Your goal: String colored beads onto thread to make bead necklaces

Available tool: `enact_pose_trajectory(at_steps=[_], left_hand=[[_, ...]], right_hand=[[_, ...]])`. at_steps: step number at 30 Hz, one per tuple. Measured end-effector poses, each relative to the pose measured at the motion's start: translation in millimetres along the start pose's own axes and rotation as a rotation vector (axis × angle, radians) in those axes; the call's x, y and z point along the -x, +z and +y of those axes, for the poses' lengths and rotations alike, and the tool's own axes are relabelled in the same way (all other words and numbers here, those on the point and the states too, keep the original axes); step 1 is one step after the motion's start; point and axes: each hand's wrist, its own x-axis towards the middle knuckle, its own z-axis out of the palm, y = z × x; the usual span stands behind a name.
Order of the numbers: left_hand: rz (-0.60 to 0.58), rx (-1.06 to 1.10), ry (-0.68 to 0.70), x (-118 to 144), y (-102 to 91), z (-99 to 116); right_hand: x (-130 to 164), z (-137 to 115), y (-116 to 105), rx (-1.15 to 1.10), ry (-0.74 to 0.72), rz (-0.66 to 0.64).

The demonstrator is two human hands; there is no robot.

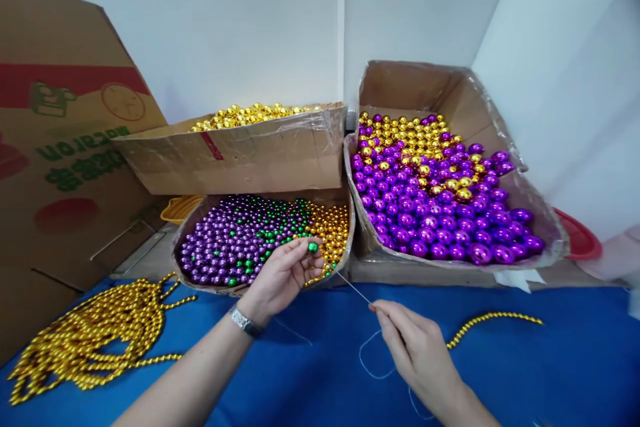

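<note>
Pinching a green bead (313, 248) between thumb and fingertip, the left hand (283, 275) is hovering over the near edge of a low box (210, 283) that is holding purple, green and gold beads mixed together. The right hand (417, 347) is closing its fingertips on the near end of a thin needle (353, 287), which is slanting up and to the left so that its far tip is reaching the green bead. White thread (373, 363) is trailing from the right hand in a loose loop over the blue surface (575, 360). A short strand of gold beads (493, 320) is lying on the surface just right of that hand, and whether it is joined to the thread cannot be told. A silver watch (246, 321) is sitting on the left wrist.

On the near left, a big heap of strung gold beads (90, 340) is lying on the surface. Behind the low box, a second box (240, 153) is holding gold beads, and to the right a larger box (500, 120) is holding purple and gold ones. A tall printed carton (60, 147) is leaning at the far left
</note>
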Motion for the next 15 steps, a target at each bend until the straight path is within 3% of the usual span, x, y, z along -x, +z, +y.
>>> enact_pose_trajectory(at_steps=[2,4,15], left_hand=[[0.004,0.331,-0.075,6.2,15.3,0.0],[0.014,0.443,-0.117,8.5,25.5,-1.0],[0.095,0.465,-0.112,7.4,49.9,-3.4]], right_hand=[[0.1,0.4,-1.2,0.04,-0.012,0.014],[1.4,1.1,-3.2,0.065,-0.012,0.021],[10.4,12.9,-8.7,0.144,-0.046,0.082]])
